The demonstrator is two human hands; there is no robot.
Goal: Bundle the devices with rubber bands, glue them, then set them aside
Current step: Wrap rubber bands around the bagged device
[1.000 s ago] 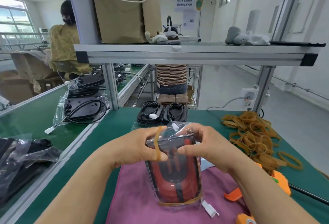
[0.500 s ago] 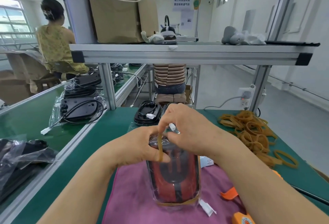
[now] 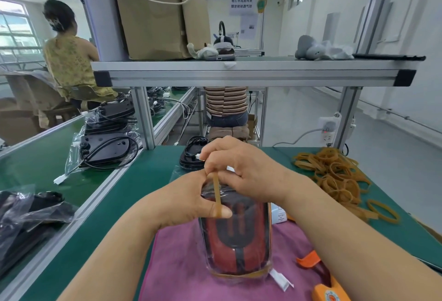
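Writing: a white sign [image 3: 241, 3] hung at the back with two rows of Chinese characters, too small to read surely; a small white box [image 3: 278, 215] by the right wrist carried fine print, not legible.
Task's thing: one red and black device [image 3: 239, 236] in a clear plastic bag lay lengthwise on a pink cloth [image 3: 186, 265] on the green tabletop [image 3: 143, 181].
Bands on it: two; a near band [image 3: 239, 275] circled the end closest to the camera, and a stretched rubber band [image 3: 217, 195] ran up over the far end.
Left grip [image 3: 191, 200]: clasped on the device's far left side, thumb pressing the stretched rubber band down.
Right grip [image 3: 246, 171]: fingers pinched together on the upper part of the stretched rubber band, above the device's far end.
Loose bands: a pile of rubber bands [image 3: 334, 174] lay at right, too tangled to count.
Other devices: black devices [image 3: 193, 154] beyond the hands, mostly hidden; bagged black devices [image 3: 107, 150] on the left tabletop.
Cut off: an orange tool [image 3: 327, 293] at the bottom edge.
People: two; one in a yellow top [image 3: 69, 61], one in a striped top [image 3: 226, 99], head hidden by the shelf [image 3: 251, 73].
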